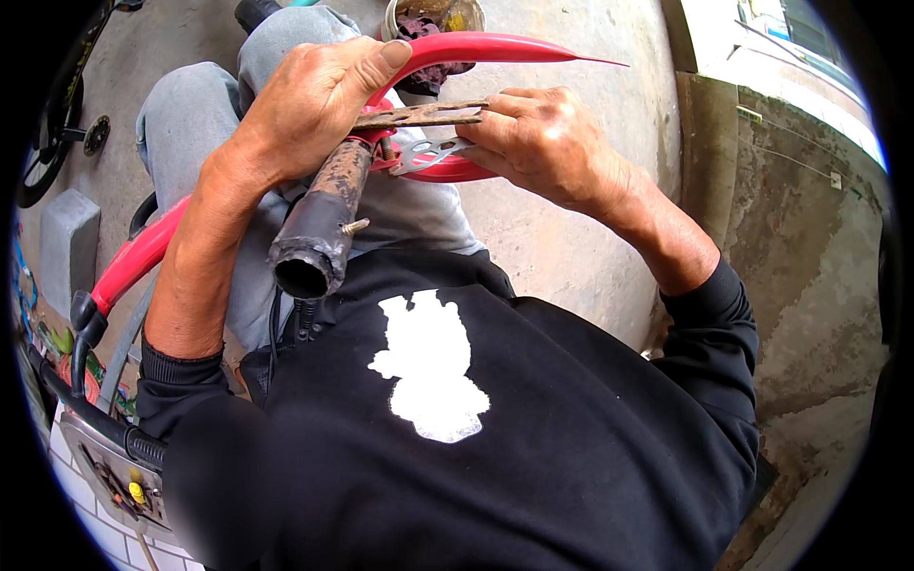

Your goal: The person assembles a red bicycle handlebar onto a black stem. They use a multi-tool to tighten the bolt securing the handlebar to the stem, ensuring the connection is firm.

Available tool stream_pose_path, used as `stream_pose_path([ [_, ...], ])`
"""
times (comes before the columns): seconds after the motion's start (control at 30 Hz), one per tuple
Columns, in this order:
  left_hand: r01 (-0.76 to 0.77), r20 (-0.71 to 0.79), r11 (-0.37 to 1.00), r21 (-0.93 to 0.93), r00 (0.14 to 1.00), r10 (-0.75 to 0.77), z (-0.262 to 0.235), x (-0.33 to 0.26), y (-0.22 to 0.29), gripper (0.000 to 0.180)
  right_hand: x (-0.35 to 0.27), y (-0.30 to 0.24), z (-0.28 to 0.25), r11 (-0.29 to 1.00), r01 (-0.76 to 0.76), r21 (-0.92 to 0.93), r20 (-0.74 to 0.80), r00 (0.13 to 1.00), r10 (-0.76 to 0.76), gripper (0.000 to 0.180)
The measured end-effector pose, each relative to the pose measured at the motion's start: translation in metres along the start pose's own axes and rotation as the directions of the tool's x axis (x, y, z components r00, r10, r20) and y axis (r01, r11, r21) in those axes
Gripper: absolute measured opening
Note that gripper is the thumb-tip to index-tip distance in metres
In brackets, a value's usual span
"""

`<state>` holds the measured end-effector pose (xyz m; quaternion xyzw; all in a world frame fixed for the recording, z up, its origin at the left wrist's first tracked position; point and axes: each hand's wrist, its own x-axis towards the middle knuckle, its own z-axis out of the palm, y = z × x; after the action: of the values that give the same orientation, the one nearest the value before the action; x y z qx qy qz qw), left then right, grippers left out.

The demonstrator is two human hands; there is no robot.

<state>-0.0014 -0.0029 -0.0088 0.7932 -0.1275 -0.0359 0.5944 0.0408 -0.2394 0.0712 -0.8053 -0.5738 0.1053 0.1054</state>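
Observation:
My left hand (319, 100) is closed round a red curved tube (486, 48), its thumb resting on top. Below that hand a rusty metal pipe (343, 181) slants toward me, its near end wrapped in black and open. A small bolt (356, 226) sticks out of the pipe's side. A rusty two-pronged metal piece (419, 116) reaches from the pipe's far end to my right fingers. My right hand (547, 143) is closed on a flat silver spanner (428, 154) with holes in it. The spanner's other end lies beside the bracket at the pipe; its exact seating is hidden.
A white bucket (466, 14) with dark cloth stands on the concrete floor ahead. At left are a grey block (69, 249), another red tube (143, 252) and a bicycle wheel (43, 162). A tray of tools (114, 476) sits lower left. A stained wall (800, 219) runs along the right.

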Motion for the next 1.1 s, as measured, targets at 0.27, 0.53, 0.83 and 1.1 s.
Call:
stream_pose_path([
  [0.27,0.018,0.018,1.0,0.011,1.0,-0.018,0.0,0.0,-0.001,0.062,0.0,0.004,0.003,1.0,-0.018,-0.009,0.001,1.0,0.019,0.02],
  [0.53,0.041,0.024,0.999,-0.032,0.999,-0.04,-0.004,0.0,0.011,0.06,0.005,-0.004,-0.01,0.993,-0.02,-0.116,0.071,0.997,0.029,0.019],
  [0.83,-0.043,-0.005,0.999,0.027,0.999,0.043,-0.008,0.001,0.011,0.06,0.004,-0.015,-0.028,0.977,-0.077,-0.199,0.118,0.988,0.102,0.013],
  [1.1,-0.016,-0.013,0.998,0.054,1.0,0.016,-0.013,-0.004,0.011,0.054,-0.016,-0.007,-0.024,0.946,-0.301,-0.115,-0.029,0.953,0.3,0.01],
])
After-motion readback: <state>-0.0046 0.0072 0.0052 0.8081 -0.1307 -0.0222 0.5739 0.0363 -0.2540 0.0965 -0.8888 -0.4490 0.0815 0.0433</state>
